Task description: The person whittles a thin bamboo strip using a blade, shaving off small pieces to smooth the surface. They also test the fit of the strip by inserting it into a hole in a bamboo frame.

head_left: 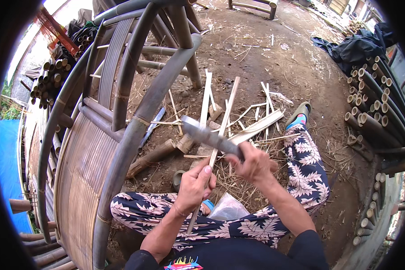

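Note:
My left hand (195,184) is closed round a long, narrow bamboo strip (230,104), which slants from my lap up and away in front of me. In my right hand (255,165) is a broad-bladed knife (206,136), smeared by motion. Its blade lies across the strip, just beyond my left fingers; whether it cuts into the strip I cannot tell. Several pale split strips (206,96) and a wider split bamboo piece (261,126) lie on the ground beyond the blade. Cut bamboo lengths (153,157) rest to the left of my hands.
A large bamboo chair (141,108) with a slatted surface stands close on my left. Stacked bamboo poles (375,99) fill the right side, with dark cloth (360,47) over them. Shavings litter the dirt floor (310,81). A clear plastic bag (228,208) lies between my legs.

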### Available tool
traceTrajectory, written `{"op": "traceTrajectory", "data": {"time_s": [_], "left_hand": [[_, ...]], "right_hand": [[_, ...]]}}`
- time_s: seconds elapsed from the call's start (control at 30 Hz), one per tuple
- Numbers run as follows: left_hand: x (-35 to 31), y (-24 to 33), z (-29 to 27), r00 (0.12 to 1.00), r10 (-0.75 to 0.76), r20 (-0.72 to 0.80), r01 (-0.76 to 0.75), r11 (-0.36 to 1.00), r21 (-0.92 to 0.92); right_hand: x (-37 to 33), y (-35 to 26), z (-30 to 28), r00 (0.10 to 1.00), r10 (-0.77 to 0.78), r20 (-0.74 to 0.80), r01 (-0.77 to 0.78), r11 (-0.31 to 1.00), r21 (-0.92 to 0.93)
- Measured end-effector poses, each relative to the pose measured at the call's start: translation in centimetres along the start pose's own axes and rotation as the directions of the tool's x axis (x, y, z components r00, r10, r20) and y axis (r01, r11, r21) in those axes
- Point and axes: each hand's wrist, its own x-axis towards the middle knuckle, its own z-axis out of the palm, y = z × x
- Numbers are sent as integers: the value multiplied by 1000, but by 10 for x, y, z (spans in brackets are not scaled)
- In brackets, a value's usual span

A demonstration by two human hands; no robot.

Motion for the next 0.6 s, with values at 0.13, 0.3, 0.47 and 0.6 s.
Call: {"op": "traceTrajectory", "data": {"time_s": [0.13, 0.3, 0.47, 0.6], "left_hand": [[-25, -11, -7, 998, -53, 39, 52, 998, 20], [-3, 11, -42, 989, -92, 117, 78, 990, 120], [19, 18, -56, 981, -130, 147, 111, 985, 131], [23, 98, -89, 990, -41, 132, -12, 926, 377]], "right_hand": [[60, 37, -36, 961, 276, -2, -276, 961, -4], [75, 23, -28, 976, 214, -46, -213, 977, 20], [72, 112, 9, 938, 346, -17, -344, 922, -178], [99, 124, -8, 656, 755, -4, -486, 426, 763]]}}
